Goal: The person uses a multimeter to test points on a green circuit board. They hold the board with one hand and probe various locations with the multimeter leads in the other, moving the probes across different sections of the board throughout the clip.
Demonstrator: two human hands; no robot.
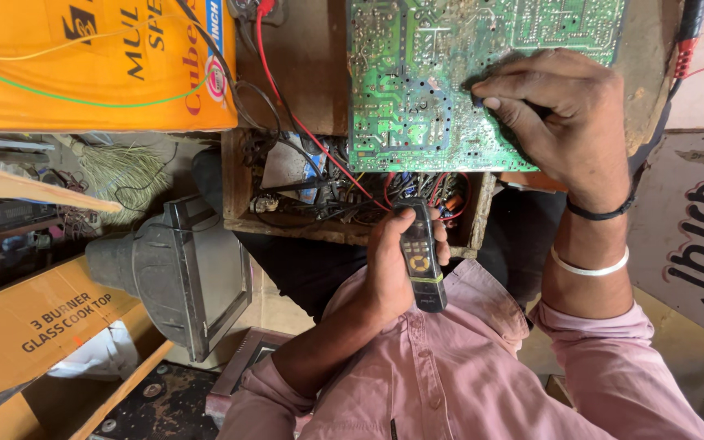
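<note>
The right hand (pixel 564 122) hides whatever its fingers pinch against the circuit board (pixel 417 73), whose top the picture's edge cuts off.

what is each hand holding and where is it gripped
The left hand holds a small black handheld meter, wrapped around its middle. The right hand pinches something thin against the green circuit board; its fingers hide what it is.

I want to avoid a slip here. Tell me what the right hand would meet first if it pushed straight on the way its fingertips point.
The right hand points left and slightly down, fingertips already on the green circuit board. Going on, it would meet the board's solder side first, though depth is hard to judge.
</note>
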